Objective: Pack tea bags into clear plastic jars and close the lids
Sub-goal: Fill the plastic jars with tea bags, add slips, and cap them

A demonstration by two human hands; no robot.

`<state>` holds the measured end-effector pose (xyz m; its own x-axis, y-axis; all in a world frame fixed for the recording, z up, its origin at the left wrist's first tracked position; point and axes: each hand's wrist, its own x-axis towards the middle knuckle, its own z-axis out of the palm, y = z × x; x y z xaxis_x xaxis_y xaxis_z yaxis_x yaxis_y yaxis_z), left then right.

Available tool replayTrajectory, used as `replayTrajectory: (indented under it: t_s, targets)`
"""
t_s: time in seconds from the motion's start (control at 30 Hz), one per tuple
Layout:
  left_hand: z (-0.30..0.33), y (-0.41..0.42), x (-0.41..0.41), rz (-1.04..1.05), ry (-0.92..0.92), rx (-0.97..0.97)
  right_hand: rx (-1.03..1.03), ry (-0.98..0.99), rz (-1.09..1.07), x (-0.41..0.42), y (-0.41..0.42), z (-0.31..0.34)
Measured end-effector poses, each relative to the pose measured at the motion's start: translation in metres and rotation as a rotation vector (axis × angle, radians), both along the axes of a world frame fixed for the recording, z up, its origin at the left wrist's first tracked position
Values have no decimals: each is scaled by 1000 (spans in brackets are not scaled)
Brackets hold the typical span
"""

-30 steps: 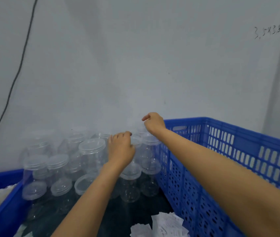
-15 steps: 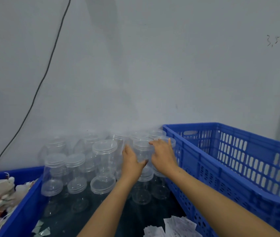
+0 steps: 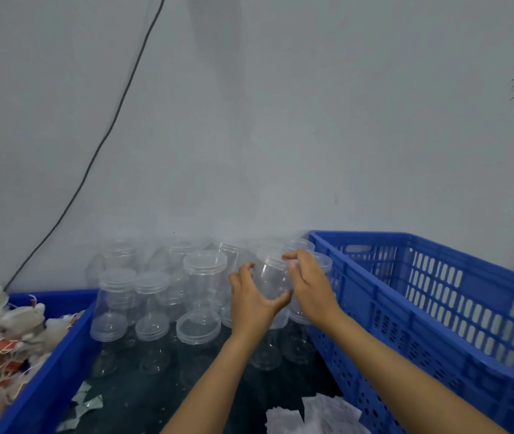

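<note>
Both hands, left (image 3: 251, 300) and right (image 3: 310, 285), grip one clear jar (image 3: 272, 278) held between them.

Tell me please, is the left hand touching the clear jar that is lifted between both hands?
Touching. The head view shows the left hand gripping the clear jar, fingers and thumb curled against its wall.

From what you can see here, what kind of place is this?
Probably a small packing workroom: many clear plastic jars stand stacked by a bare wall, with blue crates on both sides and a heap of tea bags.
</note>
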<state>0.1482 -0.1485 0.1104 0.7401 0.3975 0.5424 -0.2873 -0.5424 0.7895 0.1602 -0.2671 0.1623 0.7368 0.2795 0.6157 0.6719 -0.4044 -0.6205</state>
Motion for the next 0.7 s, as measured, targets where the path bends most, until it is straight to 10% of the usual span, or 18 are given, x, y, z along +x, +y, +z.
replayTrajectory:
  t_s: [0.4, 0.7]
  targets:
    - [-33, 20, -142, 175, -136, 251, 242, 277, 242, -111, 22, -29]
    - [-101, 76, -192, 67, 237, 339, 285, 430, 258, -136, 70, -111]
